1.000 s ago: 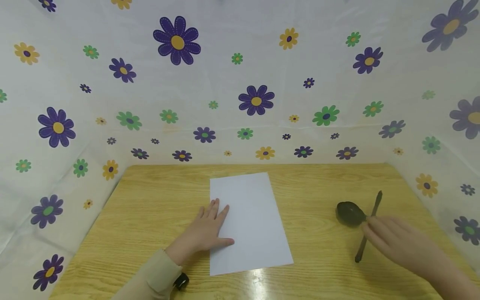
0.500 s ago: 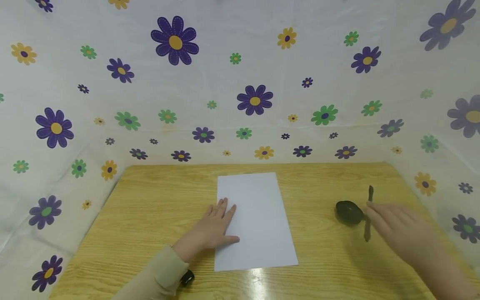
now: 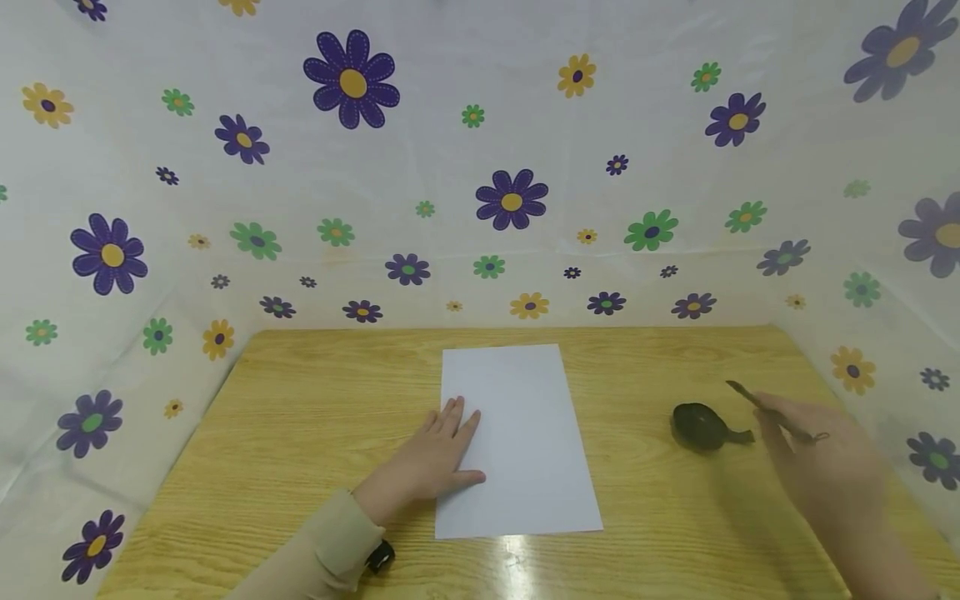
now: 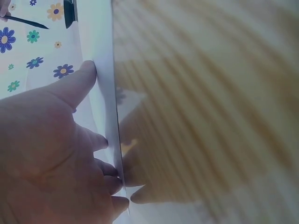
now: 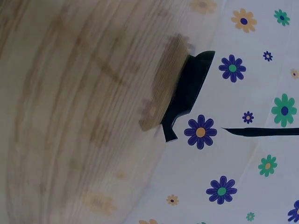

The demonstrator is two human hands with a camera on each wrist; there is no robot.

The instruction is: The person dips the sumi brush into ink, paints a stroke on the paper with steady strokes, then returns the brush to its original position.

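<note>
A white sheet of paper [image 3: 525, 442] lies on the wooden table. My left hand [image 3: 435, 462] rests on its left side with fingers spread; the left wrist view shows the thumb and fingertips along the paper [image 4: 100, 70]. At the right, my right hand [image 3: 821, 458] holds a slim dark brush [image 3: 768, 408] above the table. The brush has a pointed tip and a small loop at its other end. Left of that hand stands a dark, spoon-shaped dish [image 3: 701, 427] with a short handle. In the right wrist view the brush [image 5: 261, 132] is apart from the dish [image 5: 189, 84].
The table [image 3: 322, 400] is enclosed by a white cloth [image 3: 420, 167] printed with flowers at the back and both sides. A black device [image 3: 381, 556] sits by my left sleeve [image 3: 337, 542].
My right hand has lifted the brush off from across the dish's handle and turned it in the fingers. The paper and my left hand have shifted slightly right.
</note>
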